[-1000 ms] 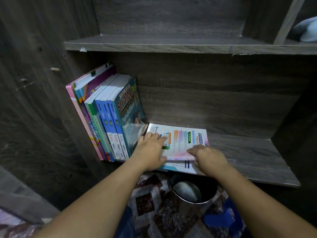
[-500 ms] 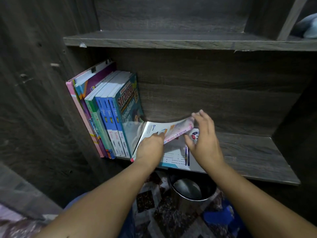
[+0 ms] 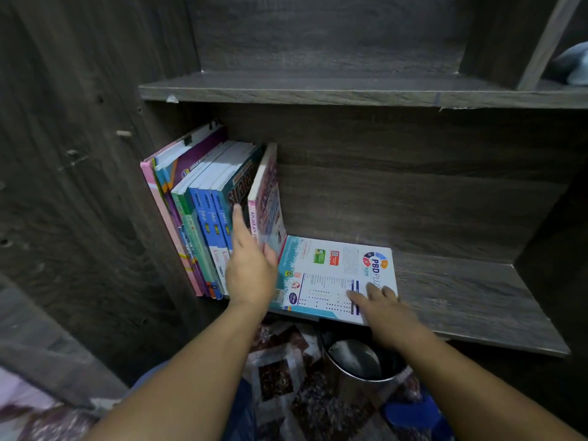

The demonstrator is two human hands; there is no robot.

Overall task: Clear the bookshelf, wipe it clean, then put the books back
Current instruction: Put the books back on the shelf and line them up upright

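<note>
Stage: you seem to be in the put-back part, judging by the row (image 3: 203, 224) of books that stands at the left end of the shelf (image 3: 461, 291).
Done: the row leans on the side wall, and the pink book (image 3: 267, 198) stands upright as its last member. Whether the shelf is wiped, the view does not tell you.
Left to do: the white book (image 3: 334, 268) lies flat on the shelf just beside the pink book and probably needs standing up. You cannot see whether more books wait elsewhere.
Left grip (image 3: 251, 268): your arm reaches forward with the fingers straight and pointing up along the spines. It steadies the foot of the pink book against the row and clasps nothing that you can see.
Right grip (image 3: 386, 308): your palm faces down with the fingers spread flat on the near corner of the white book. It rests there uncurled and holds nothing.
</note>
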